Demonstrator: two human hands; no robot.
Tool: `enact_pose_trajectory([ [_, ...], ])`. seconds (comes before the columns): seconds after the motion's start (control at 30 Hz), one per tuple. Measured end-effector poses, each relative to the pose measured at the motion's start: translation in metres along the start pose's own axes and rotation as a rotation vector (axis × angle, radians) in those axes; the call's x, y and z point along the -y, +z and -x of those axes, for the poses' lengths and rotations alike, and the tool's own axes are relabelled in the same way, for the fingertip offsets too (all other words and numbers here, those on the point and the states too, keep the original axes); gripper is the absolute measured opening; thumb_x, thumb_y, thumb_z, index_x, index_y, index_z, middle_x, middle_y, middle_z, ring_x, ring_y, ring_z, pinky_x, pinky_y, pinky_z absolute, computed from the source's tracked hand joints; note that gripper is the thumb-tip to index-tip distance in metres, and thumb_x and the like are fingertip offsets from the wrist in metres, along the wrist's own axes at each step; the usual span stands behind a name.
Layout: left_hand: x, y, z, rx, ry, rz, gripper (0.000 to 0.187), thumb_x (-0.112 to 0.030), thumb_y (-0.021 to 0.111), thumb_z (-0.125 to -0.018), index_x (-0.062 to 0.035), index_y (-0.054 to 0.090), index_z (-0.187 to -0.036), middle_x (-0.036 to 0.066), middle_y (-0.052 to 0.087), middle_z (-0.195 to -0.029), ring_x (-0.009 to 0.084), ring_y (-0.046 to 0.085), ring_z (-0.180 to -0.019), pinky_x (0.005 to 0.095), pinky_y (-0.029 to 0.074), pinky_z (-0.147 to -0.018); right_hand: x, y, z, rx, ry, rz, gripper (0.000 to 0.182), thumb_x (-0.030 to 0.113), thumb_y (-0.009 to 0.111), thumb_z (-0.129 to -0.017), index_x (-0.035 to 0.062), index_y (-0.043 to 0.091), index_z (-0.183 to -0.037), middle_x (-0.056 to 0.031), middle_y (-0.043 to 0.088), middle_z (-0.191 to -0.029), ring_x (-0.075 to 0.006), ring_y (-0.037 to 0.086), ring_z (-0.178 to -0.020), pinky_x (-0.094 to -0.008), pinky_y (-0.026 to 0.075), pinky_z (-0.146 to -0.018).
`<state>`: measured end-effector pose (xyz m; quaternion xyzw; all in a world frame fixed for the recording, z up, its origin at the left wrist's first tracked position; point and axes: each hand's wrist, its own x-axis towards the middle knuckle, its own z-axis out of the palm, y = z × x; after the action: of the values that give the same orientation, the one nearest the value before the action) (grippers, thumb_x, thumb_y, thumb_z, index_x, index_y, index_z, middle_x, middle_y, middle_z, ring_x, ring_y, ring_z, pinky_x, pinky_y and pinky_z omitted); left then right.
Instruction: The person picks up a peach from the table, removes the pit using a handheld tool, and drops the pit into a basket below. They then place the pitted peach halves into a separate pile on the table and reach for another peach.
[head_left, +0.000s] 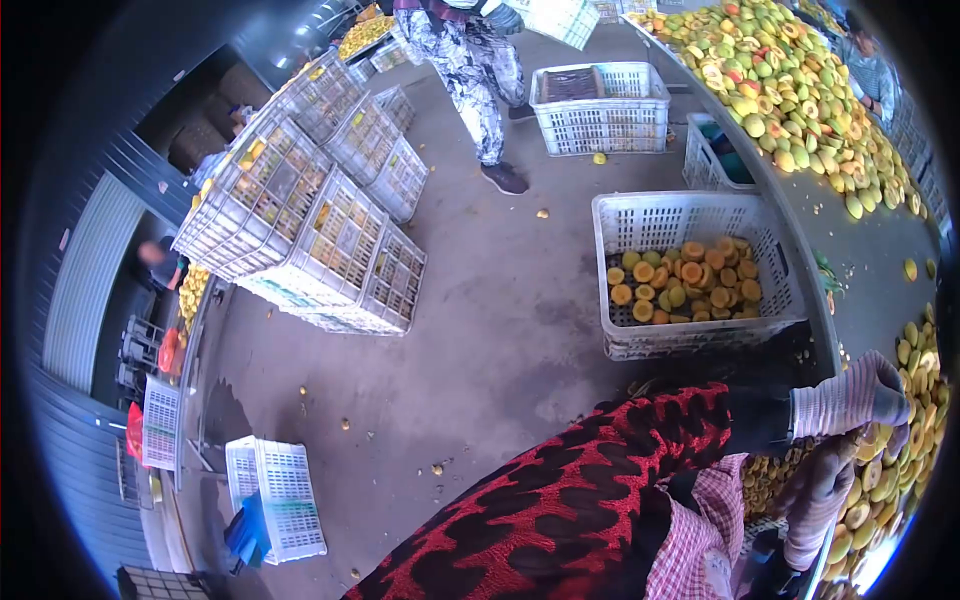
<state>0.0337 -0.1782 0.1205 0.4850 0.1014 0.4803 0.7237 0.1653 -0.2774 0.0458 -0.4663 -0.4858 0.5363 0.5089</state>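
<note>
At the right edge, my left hand (862, 396) in a striped knit glove reaches over the heap of halved yellow peaches (885, 480). Its fingers are curled; whatever they hold is hidden. Just below it, my right hand (815, 488), gloved too, is raised toward the left one with its fingers bent round something I cannot make out. A red-and-black patterned sleeve (580, 470) covers my left arm. Beneath my forearms, more peach halves (765, 480) show, partly hidden by the arm and a pink checked cloth (700, 540).
A white crate (700, 340) holding peach halves stands on the floor beside the metal table (800, 240). Peaches are heaped at the table's far end (800, 100). Stacked full crates (310, 230) stand left. A person in patterned trousers (470, 80) is beyond; others work farther off.
</note>
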Motion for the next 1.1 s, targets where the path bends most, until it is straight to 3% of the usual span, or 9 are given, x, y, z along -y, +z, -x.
enact_pose_trajectory([
  [0.27, 0.008, 0.027, -0.006, 0.051, -0.2, -0.068, 0.018, -0.019, 0.059, -0.08, -0.0035, 0.062, -0.071, 0.003, 0.062, -0.072, 0.0123, 0.055, -0.065, 0.0275, 0.046, -0.065, -0.014, -0.031, 0.029, 0.129, -0.021, -0.294, 0.042, 0.041, 0.049, -0.094, 0.0016, 0.046, -0.108, -0.0008, 0.043, -0.052, -0.0128, 0.042, -0.037, -0.0238, 0.036, -0.034],
  [0.3, 0.018, 0.023, -0.002, 0.089, -0.249, 0.037, 0.018, -0.02, 0.056, -0.084, -0.0024, 0.06, -0.082, 0.004, 0.061, -0.081, 0.0131, 0.057, -0.071, 0.0272, 0.047, -0.068, 0.006, -0.024, 0.035, 0.028, 0.336, -0.545, 0.027, 0.028, 0.055, -0.089, 0.0023, 0.051, -0.098, -0.0018, 0.048, -0.057, -0.0138, 0.047, -0.043, -0.0245, 0.038, -0.038],
  [0.37, 0.046, 0.023, -0.006, 0.137, -0.367, 0.268, 0.024, -0.021, 0.05, -0.091, -0.0004, 0.055, -0.103, 0.007, 0.06, -0.1, 0.0147, 0.06, -0.082, 0.0265, 0.05, -0.073, 0.043, 0.004, 0.039, -0.097, 0.257, 0.13, 0.009, 0.007, 0.061, -0.082, 0.0028, 0.057, -0.089, -0.0057, 0.059, -0.07, -0.0136, 0.054, -0.052, -0.0253, 0.043, -0.047],
  [0.4, 0.057, 0.03, -0.012, 0.131, -0.407, 0.352, 0.03, -0.021, 0.047, -0.095, 0.0006, 0.053, -0.114, 0.008, 0.059, -0.109, 0.0155, 0.062, -0.088, 0.0261, 0.052, -0.076, 0.032, 0.0, 0.038, -0.158, -0.211, 0.484, 0.014, 0.01, 0.06, -0.083, 0.002, 0.057, -0.094, -0.0067, 0.061, -0.072, -0.014, 0.057, -0.057, -0.0293, 0.047, -0.051],
  [0.57, 0.094, 0.021, -0.036, -0.013, -0.504, 0.173, 0.041, -0.037, 0.06, -0.088, 0.0017, 0.056, -0.101, 0.017, 0.064, -0.094, 0.0295, 0.067, -0.075, 0.0387, 0.058, -0.061, -0.035, -0.014, 0.052, -0.323, -0.135, -0.031, 0.023, 0.02, 0.063, -0.086, 0.0018, 0.054, -0.097, -0.0037, 0.056, -0.074, -0.0117, 0.052, -0.069, -0.0294, 0.046, -0.065],
  [0.73, 0.083, 0.008, -0.054, -0.102, -0.465, 0.187, 0.041, -0.045, 0.058, -0.087, -0.0071, 0.059, -0.102, 0.011, 0.063, -0.097, 0.0275, 0.065, -0.083, 0.0426, 0.057, -0.068, -0.059, -0.042, 0.062, -0.402, 0.032, 0.209, 0.025, 0.024, 0.061, -0.086, 0.0022, 0.058, -0.099, -0.0079, 0.062, -0.079, -0.017, 0.059, -0.074, -0.0325, 0.048, -0.07],
  [0.8, 0.084, -0.001, -0.057, -0.167, -0.491, 0.329, 0.041, -0.046, 0.058, -0.087, -0.0089, 0.059, -0.104, 0.01, 0.063, -0.101, 0.0273, 0.064, -0.088, 0.0432, 0.056, -0.072, -0.044, -0.061, 0.077, 0.025, 0.549, 1.125, 0.032, 0.029, 0.059, -0.084, 0.0028, 0.063, -0.101, -0.0156, 0.067, -0.096, -0.0279, 0.065, -0.09, -0.0387, 0.05, -0.08],
  [0.83, 0.083, -0.007, -0.057, -0.165, -0.56, 0.37, 0.04, -0.047, 0.056, -0.088, -0.0108, 0.06, -0.105, 0.009, 0.062, -0.105, 0.0274, 0.062, -0.093, 0.0445, 0.055, -0.078, -0.073, -0.072, 0.08, -0.02, 0.656, 1.092, 0.034, 0.031, 0.058, -0.083, 0.0032, 0.065, -0.102, -0.0174, 0.066, -0.102, -0.0305, 0.063, -0.097, -0.0407, 0.049, -0.084],
  [1.1, 0.115, -0.016, -0.044, -0.033, -0.599, 0.227, 0.033, -0.003, 0.054, -0.083, -0.008, 0.054, -0.116, 0.015, 0.062, -0.109, 0.0351, 0.063, -0.096, 0.0465, 0.059, -0.069, 0.007, -0.078, 0.091, -0.316, 0.264, 0.971, 0.037, 0.04, 0.055, -0.086, 0.0038, 0.057, -0.094, -0.0214, 0.065, -0.086, -0.0382, 0.063, -0.086, -0.0471, 0.048, -0.074],
])
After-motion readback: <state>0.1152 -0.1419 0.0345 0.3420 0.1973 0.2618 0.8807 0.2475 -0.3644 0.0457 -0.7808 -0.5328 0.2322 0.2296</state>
